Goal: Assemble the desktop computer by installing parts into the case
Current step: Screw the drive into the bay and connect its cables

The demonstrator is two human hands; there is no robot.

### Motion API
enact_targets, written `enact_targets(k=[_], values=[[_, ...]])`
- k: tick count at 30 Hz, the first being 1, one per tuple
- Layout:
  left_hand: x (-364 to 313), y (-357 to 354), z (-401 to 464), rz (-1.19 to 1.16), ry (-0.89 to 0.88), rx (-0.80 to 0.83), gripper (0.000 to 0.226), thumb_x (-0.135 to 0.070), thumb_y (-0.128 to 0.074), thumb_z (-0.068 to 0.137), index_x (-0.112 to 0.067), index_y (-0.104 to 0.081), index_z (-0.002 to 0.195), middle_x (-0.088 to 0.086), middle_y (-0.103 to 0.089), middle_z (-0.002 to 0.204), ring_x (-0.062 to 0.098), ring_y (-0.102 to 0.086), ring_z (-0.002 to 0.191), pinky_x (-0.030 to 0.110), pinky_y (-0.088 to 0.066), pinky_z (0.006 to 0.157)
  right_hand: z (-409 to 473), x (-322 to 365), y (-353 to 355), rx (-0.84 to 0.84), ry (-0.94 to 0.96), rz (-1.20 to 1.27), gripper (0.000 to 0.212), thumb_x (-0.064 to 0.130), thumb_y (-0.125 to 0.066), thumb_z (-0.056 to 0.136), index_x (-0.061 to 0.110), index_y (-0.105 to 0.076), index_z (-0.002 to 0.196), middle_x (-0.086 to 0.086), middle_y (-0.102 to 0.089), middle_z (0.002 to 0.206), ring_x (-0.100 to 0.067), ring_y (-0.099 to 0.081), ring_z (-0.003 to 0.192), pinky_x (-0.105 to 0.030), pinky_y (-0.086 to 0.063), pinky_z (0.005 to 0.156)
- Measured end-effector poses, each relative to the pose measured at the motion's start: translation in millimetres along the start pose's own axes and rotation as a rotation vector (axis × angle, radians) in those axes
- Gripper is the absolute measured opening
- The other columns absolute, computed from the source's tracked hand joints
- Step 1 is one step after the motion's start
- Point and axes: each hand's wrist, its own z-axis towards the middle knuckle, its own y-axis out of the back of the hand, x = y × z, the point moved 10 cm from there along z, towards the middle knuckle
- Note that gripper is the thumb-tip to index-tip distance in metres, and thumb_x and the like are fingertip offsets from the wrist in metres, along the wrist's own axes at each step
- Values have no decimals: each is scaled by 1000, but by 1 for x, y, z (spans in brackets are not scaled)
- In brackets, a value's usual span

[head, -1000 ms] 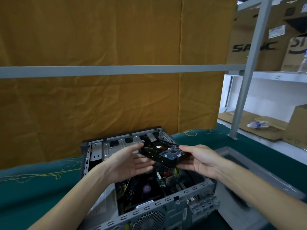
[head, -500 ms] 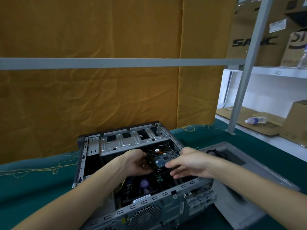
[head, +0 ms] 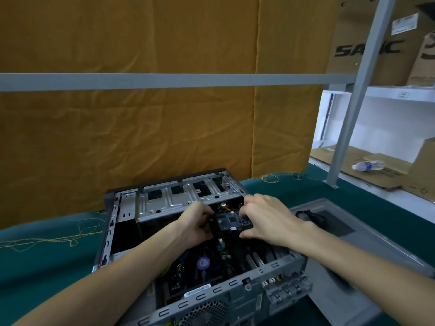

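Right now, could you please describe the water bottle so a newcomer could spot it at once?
Look right of the orange curtain to the white shelf behind the grey post. On the flattened cardboard there lies the water bottle. It is the only clear plastic thing among brown boxes, on its side, with a blue label.

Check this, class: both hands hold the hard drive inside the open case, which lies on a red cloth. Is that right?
Not quite. In the head view both hands, left and right, hold the hard drive inside the open case, but the cloth is green, not red.
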Motion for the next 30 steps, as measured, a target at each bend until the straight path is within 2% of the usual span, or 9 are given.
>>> enact_targets(k=[5, 9, 11, 14, 18, 21, 25, 27, 30], values=[[3, -6, -1, -23, 26, 58, 17, 3, -39, 95, 5, -55, 102, 21, -62, 106, 33, -62, 85, 39, -50, 62, 9, -4, -1, -37, 10, 31, 63, 69, -70, 80, 24, -66, 125, 3, -55, 122, -21, -45, 115, -38, -39, 96], [6, -4, -3, -83, 48, 83, 28, 6, -36, 96, 9, -55, 117, 26, -64, 113, 36, -65, 91, 45, -52, 67, 7, -6, -4, -65, 5, 86, 61, 66, -71, 82, 28, -66, 129, 7, -54, 125, -19, -43, 117, -36, -39, 96], [1, -4, -1, -116, 26, 74, 32, 7, -40, 97, 10, -52, 127, 26, -59, 127, 34, -63, 97, 47, -54, 74, 7, -14, 0, -116, -29, 117, 60, 67, -72, 80, 30, -65, 126, 7, -51, 123, -17, -44, 116, -35, -41, 95], [-5, -3, 6, -156, -17, 45, 34, 4, -45, 100, 9, -49, 134, 24, -55, 136, 36, -59, 113, 49, -53, 95, 15, -26, 8, -157, -97, 114, 72, 69, -78, 73, 26, -59, 127, 4, -48, 121, -19, -49, 113, -36, -48, 86], [-5, -6, 6, -142, -21, 63, 12, -2, -48, 101, 4, -57, 108, 20, -60, 112, 32, -62, 90, 42, -54, 70, 36, -32, 0, -50, -164, 88, 100, 72, -82, 63, 19, -43, 137, -5, -51, 128, -29, -61, 109, -40, -54, 79], [-3, 0, 8, -10, -50, 48, 21, 3, -53, 97, 9, -60, 117, 23, -68, 118, 30, -68, 98, 39, -59, 82, 47, -32, -10, 40, -190, 155, 103, 65, -90, 59, 13, -45, 135, -8, -62, 118, -32, -66, 102, -41, -55, 76], [-3, 2, 7, 44, -94, 28, 19, 6, -60, 96, 13, -56, 113, 26, -69, 115, 28, -74, 98, 32, -59, 74, 53, -41, -14, 54, -271, 345, 90, 58, -92, 62, 9, -53, 126, -9, -69, 108, -27, -69, 90, -46, -59, 80], [-11, 4, 1, 229, -150, -3, 17, -4, -63, 98, 8, -58, 108, 21, -73, 105, 25, -76, 90, 33, -62, 72, 55, -42, -15, 59, -288, 342, 87, 58, -91, 63, 8, -55, 125, -7, -69, 99, -25, -68, 82, -45, -59, 77], [-46, 13, -12, 1128, -475, -227, 26, -37, -69, 94, -12, -70, 88, 2, -76, 78, 16, -72, 68, 27, -54, 54, 55, -44, -14, 44, -322, 338, 87, 60, -90, 64, 6, -58, 124, -6, -69, 91, -23, -68, 74, -44, -60, 75]])
